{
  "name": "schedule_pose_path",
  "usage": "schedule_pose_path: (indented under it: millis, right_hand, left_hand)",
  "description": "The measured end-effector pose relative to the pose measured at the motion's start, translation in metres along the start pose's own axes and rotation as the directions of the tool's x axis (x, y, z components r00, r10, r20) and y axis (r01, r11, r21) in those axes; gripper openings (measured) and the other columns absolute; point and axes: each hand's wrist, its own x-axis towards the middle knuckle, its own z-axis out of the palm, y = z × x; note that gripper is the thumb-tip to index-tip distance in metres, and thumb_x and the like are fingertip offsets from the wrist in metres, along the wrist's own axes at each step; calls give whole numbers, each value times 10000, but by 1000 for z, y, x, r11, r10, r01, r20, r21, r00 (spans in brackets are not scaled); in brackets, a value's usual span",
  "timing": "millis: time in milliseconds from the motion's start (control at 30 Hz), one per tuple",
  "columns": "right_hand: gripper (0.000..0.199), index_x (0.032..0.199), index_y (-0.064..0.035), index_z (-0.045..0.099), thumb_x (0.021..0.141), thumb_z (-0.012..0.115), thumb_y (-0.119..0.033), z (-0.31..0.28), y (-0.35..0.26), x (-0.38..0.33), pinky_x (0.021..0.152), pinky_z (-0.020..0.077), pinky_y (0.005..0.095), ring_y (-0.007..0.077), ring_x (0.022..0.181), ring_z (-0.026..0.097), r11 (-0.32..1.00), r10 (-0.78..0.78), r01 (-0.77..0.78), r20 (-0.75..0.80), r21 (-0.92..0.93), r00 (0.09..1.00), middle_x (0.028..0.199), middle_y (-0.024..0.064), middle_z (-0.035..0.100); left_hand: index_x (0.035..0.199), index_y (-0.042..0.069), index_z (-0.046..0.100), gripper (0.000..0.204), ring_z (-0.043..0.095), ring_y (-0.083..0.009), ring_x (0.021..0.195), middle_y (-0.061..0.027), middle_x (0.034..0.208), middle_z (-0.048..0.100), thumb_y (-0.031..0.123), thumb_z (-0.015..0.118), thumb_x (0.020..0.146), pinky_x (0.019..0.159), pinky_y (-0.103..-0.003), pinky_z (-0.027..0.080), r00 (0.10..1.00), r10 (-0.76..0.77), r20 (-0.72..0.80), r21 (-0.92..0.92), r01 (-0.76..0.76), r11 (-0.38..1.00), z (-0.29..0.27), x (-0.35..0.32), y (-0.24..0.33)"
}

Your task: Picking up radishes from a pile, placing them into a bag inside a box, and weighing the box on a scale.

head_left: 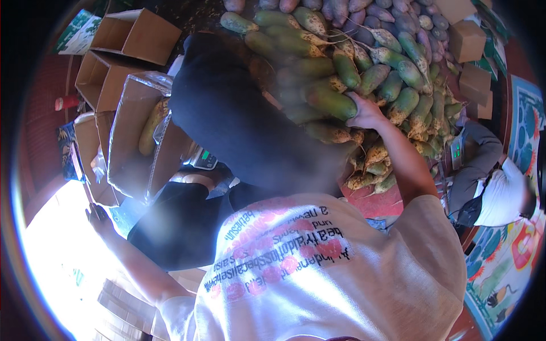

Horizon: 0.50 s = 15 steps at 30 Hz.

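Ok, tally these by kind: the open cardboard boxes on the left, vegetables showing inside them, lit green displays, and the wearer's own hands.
Open cardboard boxes: 4
Vegetable inside them: 1
Lit green displays: 2
Wearer's hands: 2
Total: 9

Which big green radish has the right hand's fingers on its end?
The plump, smooth green radish just left of the right hand: the fingers meet its rounded end. The other green radishes show no fingers on their ends.
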Motion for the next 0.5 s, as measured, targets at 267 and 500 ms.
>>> schedule_pose_path:
  millis: [267, 500]
  right_hand:
    - [678, 1390, -36, 519, 879, 666, -457, 3, 41, -2, 947, 538, 387, 258, 1084, 662, 162, -35, -407, 418, 899, 908, 1232, 172, 664]
    - [668, 1326, -20, 562, 943, 517, -565, -2, 6, -5, 896, 567, 456, 289, 1005, 689, -184, -97, -246, 231, 952, 968, 1196, 181, 674]
  left_hand:
    - [1474, 6, 354, 576, 651, -203, 932, -171, 1083, 637, 6, 617, 961, 818, -288, 572, 875, -470, 121, -721, 403, 564, 26, 55, -2]
    - [1509, -8, 302, 589, 614, -207, 1061, -185, 1174, 595, -5, 559, 979, 882, -305, 547, 930, -361, 70, -540, 340, 770, -42, 73, -15]
